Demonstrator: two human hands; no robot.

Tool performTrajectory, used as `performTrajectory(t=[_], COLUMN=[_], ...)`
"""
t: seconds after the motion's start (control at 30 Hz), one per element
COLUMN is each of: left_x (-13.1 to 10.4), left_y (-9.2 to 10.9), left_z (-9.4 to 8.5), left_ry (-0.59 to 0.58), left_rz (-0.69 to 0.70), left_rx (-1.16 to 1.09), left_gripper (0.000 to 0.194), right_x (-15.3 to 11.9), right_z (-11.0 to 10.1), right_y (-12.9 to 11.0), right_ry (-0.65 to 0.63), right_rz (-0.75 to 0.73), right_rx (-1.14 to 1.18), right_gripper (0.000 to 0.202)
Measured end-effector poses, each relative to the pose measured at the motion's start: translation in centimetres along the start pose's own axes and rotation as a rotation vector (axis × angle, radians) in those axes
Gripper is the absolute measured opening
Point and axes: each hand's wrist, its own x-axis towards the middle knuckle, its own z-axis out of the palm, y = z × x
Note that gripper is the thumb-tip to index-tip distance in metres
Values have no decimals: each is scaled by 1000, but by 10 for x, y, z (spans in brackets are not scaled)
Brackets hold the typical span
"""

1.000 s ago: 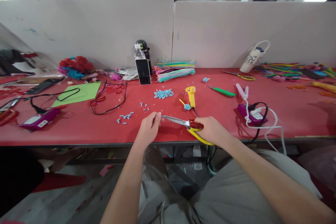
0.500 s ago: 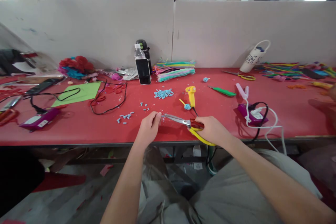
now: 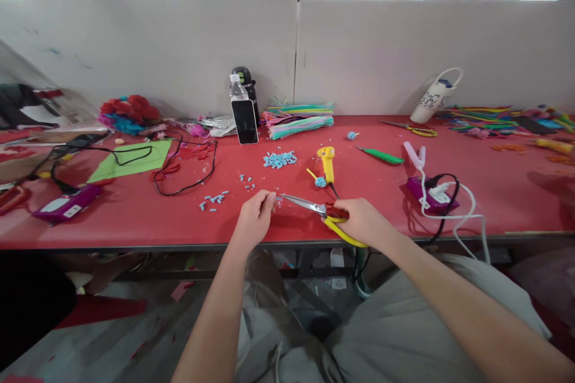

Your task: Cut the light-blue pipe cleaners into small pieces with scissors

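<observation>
My left hand is closed in a pinch at the table's front. A short bit of light blue pipe cleaner pokes out from its fingertips. The scissors, with red and yellow handles, are gripped in my right hand. Their blades look nearly closed, and the tips point left at the blue bit. Just beyond lie a pile of short blue pieces, loose blue pieces to the left, a blue fluffy ball on a yellow stem, and a yellow glue gun.
Behind stand a phone, a bottle and a bundle of pipe cleaners. A green-handled pointed tool and a purple power strip lie right. Another power strip and a black cable lie left.
My hands and the scissors have barely moved. At the far left, the black cable over the green sheet has shifted, and a blurred shape with yellow bits has come in beside it.
</observation>
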Motion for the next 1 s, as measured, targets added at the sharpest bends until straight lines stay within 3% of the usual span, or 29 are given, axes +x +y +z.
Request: performTrajectory(t=[1.0], left_x=[-1], left_y=[-2], left_z=[2], left_ry=[26], left_rz=[-30], left_rx=[9], left_gripper=[37], right_x=[-1], right_z=[-5], right_y=[-5], right_ry=[29], right_rz=[1], right_rx=[13], right_gripper=[27])
